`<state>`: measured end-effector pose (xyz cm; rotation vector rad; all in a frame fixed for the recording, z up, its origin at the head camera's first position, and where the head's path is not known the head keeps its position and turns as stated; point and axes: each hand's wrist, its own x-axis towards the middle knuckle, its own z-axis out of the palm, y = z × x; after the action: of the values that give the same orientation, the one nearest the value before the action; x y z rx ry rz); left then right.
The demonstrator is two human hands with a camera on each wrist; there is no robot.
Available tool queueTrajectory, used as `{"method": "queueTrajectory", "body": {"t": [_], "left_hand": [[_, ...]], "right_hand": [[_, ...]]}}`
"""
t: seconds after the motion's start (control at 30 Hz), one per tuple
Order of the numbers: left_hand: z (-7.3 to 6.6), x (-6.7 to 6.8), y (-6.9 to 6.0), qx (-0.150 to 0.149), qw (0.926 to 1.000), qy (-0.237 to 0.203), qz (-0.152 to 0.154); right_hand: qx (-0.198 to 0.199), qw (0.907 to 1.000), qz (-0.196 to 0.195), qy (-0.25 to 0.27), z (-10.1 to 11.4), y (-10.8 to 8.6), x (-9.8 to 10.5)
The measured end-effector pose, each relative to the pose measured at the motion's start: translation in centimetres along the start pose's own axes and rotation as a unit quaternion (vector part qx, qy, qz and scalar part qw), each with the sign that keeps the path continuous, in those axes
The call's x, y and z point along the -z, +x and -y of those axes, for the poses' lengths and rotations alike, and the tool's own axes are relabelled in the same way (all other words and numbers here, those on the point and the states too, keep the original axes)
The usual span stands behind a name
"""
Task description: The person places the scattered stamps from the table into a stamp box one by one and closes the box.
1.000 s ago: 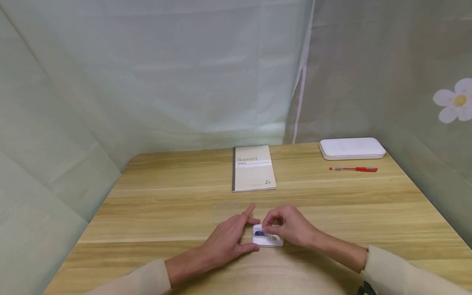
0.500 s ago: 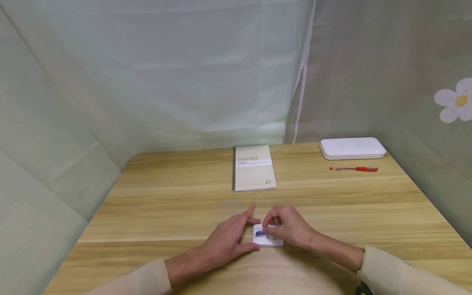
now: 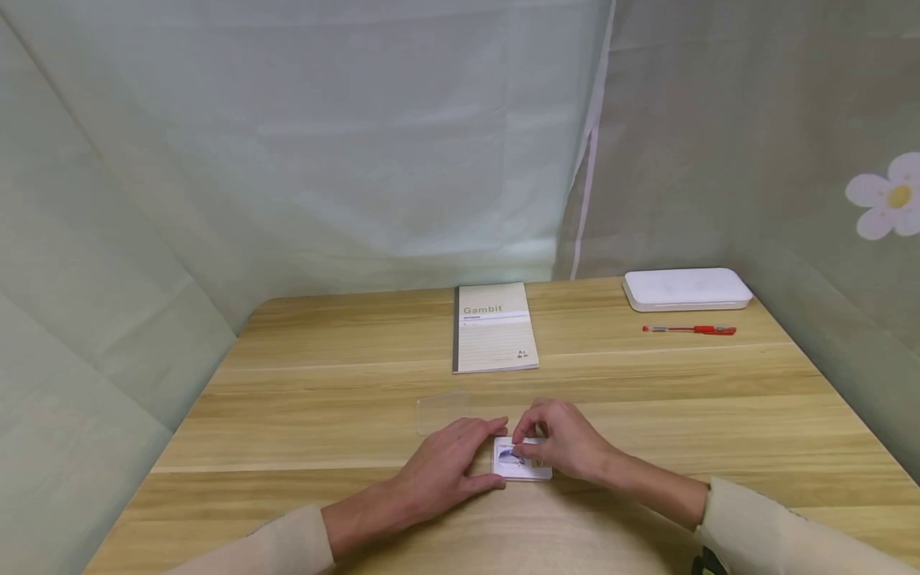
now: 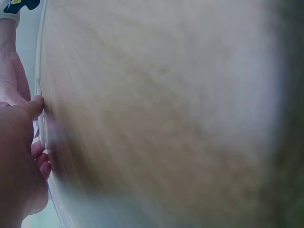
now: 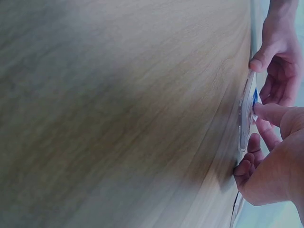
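Note:
A flat white card with a blue picture lies in a shallow clear case on the wooden table. My left hand holds the case at its left end, thumb at the near edge and fingers at the far edge. Over the card, my right hand pinches a small bluish piece between thumb and index finger. That piece stands up off the card in the right wrist view. What it is I cannot tell, and the fingertips partly cover the picture.
Behind my left hand lies a clear flat plate. A notebook is farther back in the middle. On the right are a red pen and a white closed case near the table's back edge. Pale curtains surround the table.
My left index finger, raised before, has come down beside the others at the far edge of the clear case. My right hand has barely moved, while the blue picture beneath it looks paler.

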<state>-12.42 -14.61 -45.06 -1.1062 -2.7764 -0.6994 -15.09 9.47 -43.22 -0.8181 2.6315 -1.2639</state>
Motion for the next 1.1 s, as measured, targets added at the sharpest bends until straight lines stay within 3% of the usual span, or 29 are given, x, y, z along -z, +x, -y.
{"method": "queueTrajectory", "body": {"t": [0.8, 1.1], "left_hand": [[-0.09, 0.15, 0.12, 0.009, 0.9999, 0.002, 0.010], [-0.11, 0.11, -0.02, 0.000, 1.0000, 0.006, 0.003]], "right_hand": [[-0.025, 0.9995, 0.017, -0.002, 0.19, 0.34, 0.23], [-0.041, 0.9956, 0.021, 0.082, 0.03, 0.11, 0.82]]}}
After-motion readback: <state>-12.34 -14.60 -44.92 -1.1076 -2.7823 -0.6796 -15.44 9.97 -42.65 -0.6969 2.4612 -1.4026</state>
